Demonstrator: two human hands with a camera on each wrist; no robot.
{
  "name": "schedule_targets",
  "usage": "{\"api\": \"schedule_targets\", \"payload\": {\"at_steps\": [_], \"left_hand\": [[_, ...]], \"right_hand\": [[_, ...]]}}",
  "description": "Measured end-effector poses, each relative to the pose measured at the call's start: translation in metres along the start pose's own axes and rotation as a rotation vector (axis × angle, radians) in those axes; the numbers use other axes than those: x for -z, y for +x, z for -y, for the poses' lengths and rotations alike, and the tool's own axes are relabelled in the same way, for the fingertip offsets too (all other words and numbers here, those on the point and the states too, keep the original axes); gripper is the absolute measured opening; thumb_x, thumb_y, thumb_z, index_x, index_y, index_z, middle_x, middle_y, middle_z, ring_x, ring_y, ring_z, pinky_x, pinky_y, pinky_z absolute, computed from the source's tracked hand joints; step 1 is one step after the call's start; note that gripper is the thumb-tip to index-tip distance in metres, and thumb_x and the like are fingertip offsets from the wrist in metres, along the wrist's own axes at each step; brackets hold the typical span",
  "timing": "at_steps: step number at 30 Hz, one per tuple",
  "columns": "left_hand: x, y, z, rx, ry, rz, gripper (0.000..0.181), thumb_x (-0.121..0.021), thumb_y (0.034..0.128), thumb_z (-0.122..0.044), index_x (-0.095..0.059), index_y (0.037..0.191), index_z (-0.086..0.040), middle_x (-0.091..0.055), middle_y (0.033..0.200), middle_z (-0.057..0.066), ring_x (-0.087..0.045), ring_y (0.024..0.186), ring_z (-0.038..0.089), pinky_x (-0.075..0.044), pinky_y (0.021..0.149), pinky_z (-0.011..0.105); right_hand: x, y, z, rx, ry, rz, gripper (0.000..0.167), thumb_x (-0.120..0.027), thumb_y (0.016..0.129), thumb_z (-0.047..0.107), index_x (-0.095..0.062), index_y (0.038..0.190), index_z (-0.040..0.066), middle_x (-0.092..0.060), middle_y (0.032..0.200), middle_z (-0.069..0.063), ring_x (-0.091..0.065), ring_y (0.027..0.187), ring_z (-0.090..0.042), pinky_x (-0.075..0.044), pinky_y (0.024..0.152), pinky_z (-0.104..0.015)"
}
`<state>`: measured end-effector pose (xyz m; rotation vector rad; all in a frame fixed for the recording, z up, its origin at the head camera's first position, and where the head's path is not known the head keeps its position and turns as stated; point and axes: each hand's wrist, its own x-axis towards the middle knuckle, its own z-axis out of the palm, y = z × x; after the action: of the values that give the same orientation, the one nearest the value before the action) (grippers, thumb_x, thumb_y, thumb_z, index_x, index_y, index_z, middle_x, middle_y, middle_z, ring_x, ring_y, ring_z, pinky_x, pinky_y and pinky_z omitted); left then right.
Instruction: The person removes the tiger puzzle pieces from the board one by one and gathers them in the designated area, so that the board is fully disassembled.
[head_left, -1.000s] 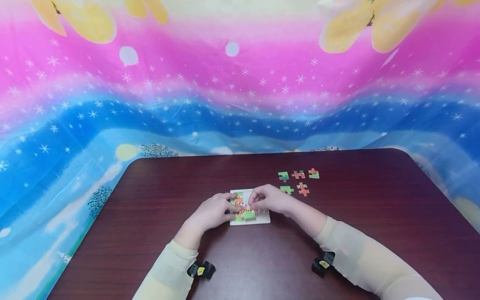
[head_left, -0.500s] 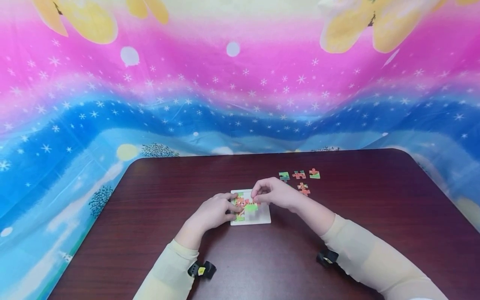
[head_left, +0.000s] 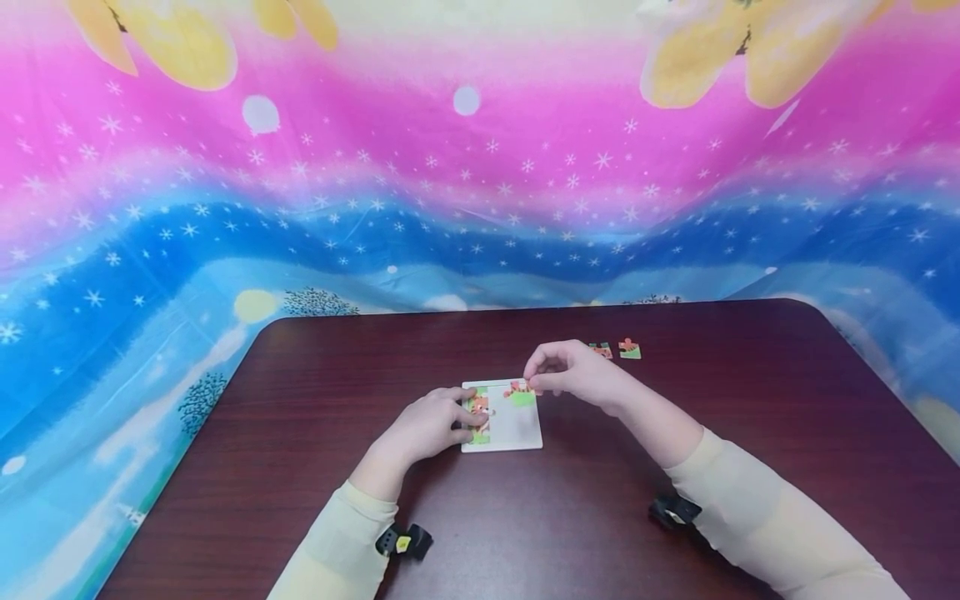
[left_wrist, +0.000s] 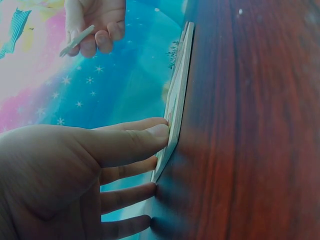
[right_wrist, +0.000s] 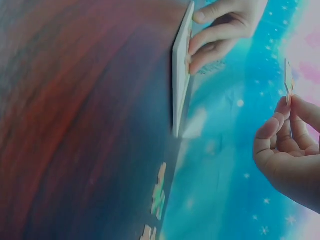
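Note:
A white puzzle board (head_left: pixel 516 432) lies on the table, with a column of orange and green puzzle pieces (head_left: pixel 478 405) along its left side. My left hand (head_left: pixel 423 425) rests on that side, its fingers extended over the pieces and the board's edge. Above the far right part of the board, my right hand (head_left: pixel 576 372) pinches a jigsaw piece (head_left: pixel 521 394) between thumb and fingertips. In the right wrist view the held piece (right_wrist: pixel 287 77) is seen nearly edge-on, lifted clear of the board.
Beyond my right hand lie loose jigsaw pieces, including an orange and green piece (head_left: pixel 630 348) and a partly covered one (head_left: pixel 602 350). The dark wooden table (head_left: pixel 315 375) ends at a patterned cloth (head_left: pixel 465 192). My right hand hides other spots behind it.
My right hand has lifted the pinched piece off the board's middle and moved it away and to the right, now covering some loose pieces. The left hand has stayed in place.

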<state>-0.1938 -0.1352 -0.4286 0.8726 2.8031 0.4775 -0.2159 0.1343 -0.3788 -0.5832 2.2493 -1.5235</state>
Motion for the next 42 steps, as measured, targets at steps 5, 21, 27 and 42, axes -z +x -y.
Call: {"api": "schedule_targets", "payload": {"at_steps": [5,21,27,42], "left_hand": [[-0.001,-0.001,0.0,-0.008,-0.006,-0.011,0.03,-0.079,0.0902,-0.02,-0.078,0.12,-0.023,-0.057,0.146,0.014,-0.05,0.136,0.037,-0.046,0.106,0.049],[-0.001,-0.003,0.0,-0.018,-0.025,-0.026,0.03,-0.079,0.09,-0.02,-0.078,0.12,-0.022,-0.057,0.146,0.014,-0.05,0.136,0.039,-0.045,0.106,0.051],[-0.002,-0.003,0.001,-0.012,-0.027,-0.026,0.029,-0.079,0.0904,-0.019,-0.078,0.119,-0.021,-0.057,0.146,0.013,-0.05,0.136,0.038,-0.046,0.105,0.051],[-0.001,-0.001,0.0,-0.013,-0.014,-0.026,0.03,-0.079,0.0898,-0.019,-0.078,0.119,-0.022,-0.057,0.146,0.013,-0.05,0.136,0.037,-0.046,0.106,0.049]], "right_hand": [[0.011,-0.007,0.001,-0.002,-0.003,-0.018,0.008,-0.069,0.094,0.004,-0.069,0.1,-0.002,-0.068,0.086,-0.012,-0.06,0.076,-0.025,-0.051,0.067,-0.032],[0.05,-0.031,-0.011,-0.033,0.045,-0.091,0.015,-0.067,0.096,0.004,-0.066,0.105,-0.008,-0.063,0.082,-0.009,-0.055,0.062,-0.019,-0.05,0.056,-0.033],[0.063,-0.04,-0.018,-0.01,0.016,-0.14,0.018,-0.066,0.096,0.003,-0.064,0.107,-0.011,-0.067,0.084,-0.008,-0.064,0.07,-0.021,-0.055,0.069,-0.036],[0.1,-0.063,-0.04,-0.023,-0.042,-0.234,0.011,-0.066,0.097,0.006,-0.069,0.105,-0.001,-0.069,0.088,0.006,-0.061,0.074,-0.017,-0.052,0.07,-0.032]]}}
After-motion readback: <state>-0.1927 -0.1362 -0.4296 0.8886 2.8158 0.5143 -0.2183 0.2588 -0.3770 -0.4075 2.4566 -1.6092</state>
